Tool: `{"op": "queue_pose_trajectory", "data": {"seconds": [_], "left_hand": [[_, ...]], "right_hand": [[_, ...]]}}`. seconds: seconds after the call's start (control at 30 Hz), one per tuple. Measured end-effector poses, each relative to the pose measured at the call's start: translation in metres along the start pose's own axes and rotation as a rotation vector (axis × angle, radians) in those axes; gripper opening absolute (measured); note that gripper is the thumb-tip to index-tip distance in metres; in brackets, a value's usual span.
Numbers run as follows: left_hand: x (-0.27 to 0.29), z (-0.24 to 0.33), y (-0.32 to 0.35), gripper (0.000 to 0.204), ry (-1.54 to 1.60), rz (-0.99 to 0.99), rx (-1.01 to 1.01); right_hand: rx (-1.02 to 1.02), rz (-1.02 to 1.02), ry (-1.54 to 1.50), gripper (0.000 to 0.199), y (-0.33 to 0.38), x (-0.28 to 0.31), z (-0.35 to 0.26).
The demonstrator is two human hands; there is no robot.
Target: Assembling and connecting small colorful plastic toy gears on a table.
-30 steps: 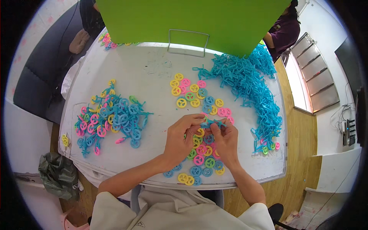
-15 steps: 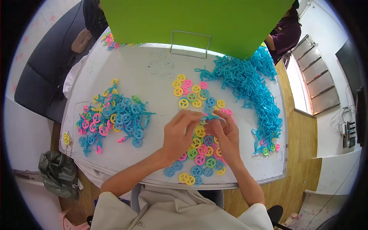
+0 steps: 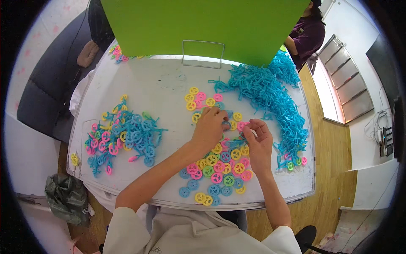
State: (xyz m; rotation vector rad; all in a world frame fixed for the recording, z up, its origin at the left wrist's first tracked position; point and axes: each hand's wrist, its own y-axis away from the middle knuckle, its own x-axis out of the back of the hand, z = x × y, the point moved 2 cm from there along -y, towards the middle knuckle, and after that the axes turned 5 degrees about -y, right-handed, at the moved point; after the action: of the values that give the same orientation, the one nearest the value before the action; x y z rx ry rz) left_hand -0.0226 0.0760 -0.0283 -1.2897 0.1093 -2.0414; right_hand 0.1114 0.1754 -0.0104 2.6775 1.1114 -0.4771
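My left hand (image 3: 210, 129) reaches over a spread of small plastic spoked wheels (image 3: 218, 166) in blue, pink, yellow and green. Its fingertips are bent down onto a blue wheel (image 3: 227, 125), partly hidden under them. To its right, my right hand (image 3: 259, 142) has thumb and fingers pinched at a blue plastic stick piece (image 3: 237, 142), which points left above the wheels. Its far end is hard to make out. On the left lies a heap of blue sticks with coloured wheels on them (image 3: 135, 133).
A long pile of loose blue stick pieces (image 3: 270, 95) runs along the table's right side. A green board (image 3: 203, 27) with a wire handle (image 3: 203, 65) stands at the back. Beyond it, at the right, is a person in a dark shirt (image 3: 308, 36). A dark bag (image 3: 67, 199) lies at the lower left.
My hands were together over the wheels and have come apart. The left has gone forward to a blue wheel; the right has moved slightly right with the blue stick piece. The view has shifted slightly.
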Motion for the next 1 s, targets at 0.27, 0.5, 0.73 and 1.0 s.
{"op": "queue_pose_trajectory", "data": {"seconds": [0.27, 0.5, 0.73, 1.0], "left_hand": [[0.034, 0.022, 0.02, 0.017, 0.941, -0.112, 0.47], [0.025, 0.032, 0.037, 0.019, 0.932, -0.268, 0.52], [0.029, 0.03, 0.038, 0.021, 0.792, -0.3, 0.346], [0.035, 0.038, 0.04, 0.024, 0.823, -0.309, 0.316]], "right_hand": [[0.18, -0.038, 0.388, 0.023, 0.005, -0.008, -0.016], [0.139, -0.176, 0.406, 0.022, 0.006, -0.008, -0.007], [0.058, -0.214, 0.415, 0.028, 0.007, -0.007, -0.006], [0.072, -0.145, 0.395, 0.032, 0.009, -0.011, -0.006]]}}
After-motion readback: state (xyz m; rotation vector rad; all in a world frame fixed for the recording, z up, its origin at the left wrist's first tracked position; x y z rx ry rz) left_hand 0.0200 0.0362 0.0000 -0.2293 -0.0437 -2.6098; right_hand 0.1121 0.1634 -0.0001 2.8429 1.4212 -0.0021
